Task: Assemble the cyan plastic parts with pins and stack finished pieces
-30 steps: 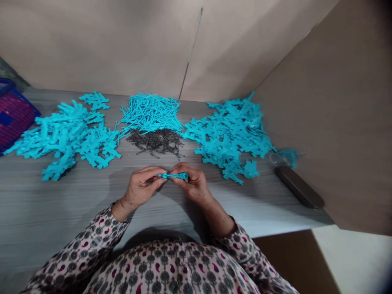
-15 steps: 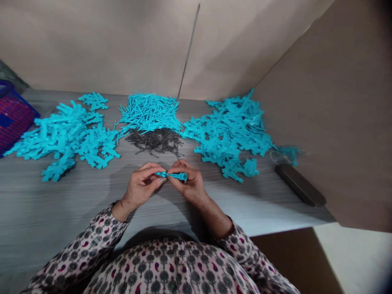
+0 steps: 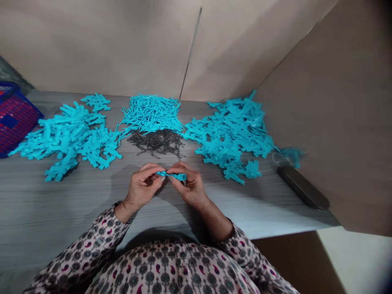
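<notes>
Beyond the hands, three heaps of turquoise plastic spread across the grey wood-grain bench (image 3: 55, 204): a broad heap of branched moulded pieces (image 3: 72, 136) on the left, a tangled heap of thin turquoise sticks (image 3: 151, 116) in the centre, and another branched heap (image 3: 229, 134) on the right. A small pile of dark grey pins (image 3: 157, 143) touches the near edge of the stick heap. A red and blue woven basket (image 3: 15, 120) sits at the far left corner of the bench, its contents hidden from this angle. To the right lie a dark oblong case (image 3: 303, 188) and a clear plastic bit (image 3: 279, 159) beside a turquoise scrap (image 3: 292, 155), next to a cardboard wall (image 3: 330, 102). Both forearms, in patterned sleeves (image 3: 88, 249), angle inward, with the hands raised just above the bench. The left hand (image 3: 141, 188) pinches the thin end of a turquoise plastic piece (image 3: 173, 176), while the right hand (image 3: 190, 185) pinches its thicker end, the two hands nearly meeting.
</notes>
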Available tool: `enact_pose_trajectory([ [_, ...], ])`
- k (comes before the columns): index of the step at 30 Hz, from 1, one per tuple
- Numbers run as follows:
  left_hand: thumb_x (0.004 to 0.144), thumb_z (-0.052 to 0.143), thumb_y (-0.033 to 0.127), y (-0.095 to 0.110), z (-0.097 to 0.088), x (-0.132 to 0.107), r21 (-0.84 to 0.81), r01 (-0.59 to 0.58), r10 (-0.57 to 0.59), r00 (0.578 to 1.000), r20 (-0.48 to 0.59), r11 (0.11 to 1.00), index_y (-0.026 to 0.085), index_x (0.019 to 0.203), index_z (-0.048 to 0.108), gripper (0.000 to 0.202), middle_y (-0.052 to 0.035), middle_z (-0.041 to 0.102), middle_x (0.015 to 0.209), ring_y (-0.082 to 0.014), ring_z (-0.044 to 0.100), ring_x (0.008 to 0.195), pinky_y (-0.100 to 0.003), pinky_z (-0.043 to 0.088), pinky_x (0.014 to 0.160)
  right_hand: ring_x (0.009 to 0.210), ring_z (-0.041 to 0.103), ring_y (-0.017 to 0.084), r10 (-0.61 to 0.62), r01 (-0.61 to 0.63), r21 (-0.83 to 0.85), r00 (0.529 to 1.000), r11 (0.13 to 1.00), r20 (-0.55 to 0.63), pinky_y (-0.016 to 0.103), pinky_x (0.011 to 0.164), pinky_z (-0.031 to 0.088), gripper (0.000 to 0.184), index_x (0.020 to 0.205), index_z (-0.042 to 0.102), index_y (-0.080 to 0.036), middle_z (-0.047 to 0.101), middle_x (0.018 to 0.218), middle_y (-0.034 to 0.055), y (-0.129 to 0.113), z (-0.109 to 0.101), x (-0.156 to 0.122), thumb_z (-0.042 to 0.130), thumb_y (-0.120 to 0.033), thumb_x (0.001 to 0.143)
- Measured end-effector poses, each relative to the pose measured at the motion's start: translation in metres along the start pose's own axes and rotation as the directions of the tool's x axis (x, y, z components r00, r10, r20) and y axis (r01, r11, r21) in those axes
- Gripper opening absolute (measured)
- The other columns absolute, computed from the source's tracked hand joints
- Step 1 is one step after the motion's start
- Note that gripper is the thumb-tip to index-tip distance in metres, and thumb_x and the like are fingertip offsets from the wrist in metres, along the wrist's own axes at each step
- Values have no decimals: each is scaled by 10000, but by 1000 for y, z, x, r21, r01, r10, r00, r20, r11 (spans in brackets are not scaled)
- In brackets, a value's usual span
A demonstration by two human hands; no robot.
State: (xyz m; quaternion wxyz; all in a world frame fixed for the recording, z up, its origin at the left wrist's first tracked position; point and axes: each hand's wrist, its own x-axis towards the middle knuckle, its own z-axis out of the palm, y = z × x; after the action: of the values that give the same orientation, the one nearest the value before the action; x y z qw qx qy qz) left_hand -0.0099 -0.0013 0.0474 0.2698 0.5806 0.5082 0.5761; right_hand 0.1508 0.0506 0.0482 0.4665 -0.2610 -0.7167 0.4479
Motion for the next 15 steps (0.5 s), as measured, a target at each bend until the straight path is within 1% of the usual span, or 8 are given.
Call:
enact_pose_trajectory([
  [5,790,666,197,2,0,1,2,4,-4,1000,4,1000,152,870,748,123,-73,686,829,-133,615,701,-209,500,599,737,593,168,17,-17,-7,1000,1000,0,307,667,492,152,906,721,-220,639,799,46,0,1,0,649,-351,880],
  [10,794,665,186,3,-1,1,-8,-8,8,1000,3,1000,154,869,745,114,-70,686,827,-141,628,730,-217,506,629,753,611,160,-24,24,-16,1000,1000,1,295,676,503,107,903,723,-216,647,822,44,0,1,-1,657,-296,877],
  [12,795,669,194,2,-1,1,0,0,0,1000,3,1000,152,861,743,108,-70,685,819,-141,626,722,-218,503,621,756,618,158,-43,43,-14,999,999,5,292,676,506,93,900,718,-215,654,831,47,0,1,-1,654,-278,878],
  [15,793,675,208,1,-2,1,13,8,-8,1000,9,1000,154,851,746,107,-72,693,813,-142,626,712,-220,503,612,750,617,161,-30,30,-19,999,999,15,295,670,509,116,889,713,-217,661,831,50,1,2,-2,639,-306,887],
])
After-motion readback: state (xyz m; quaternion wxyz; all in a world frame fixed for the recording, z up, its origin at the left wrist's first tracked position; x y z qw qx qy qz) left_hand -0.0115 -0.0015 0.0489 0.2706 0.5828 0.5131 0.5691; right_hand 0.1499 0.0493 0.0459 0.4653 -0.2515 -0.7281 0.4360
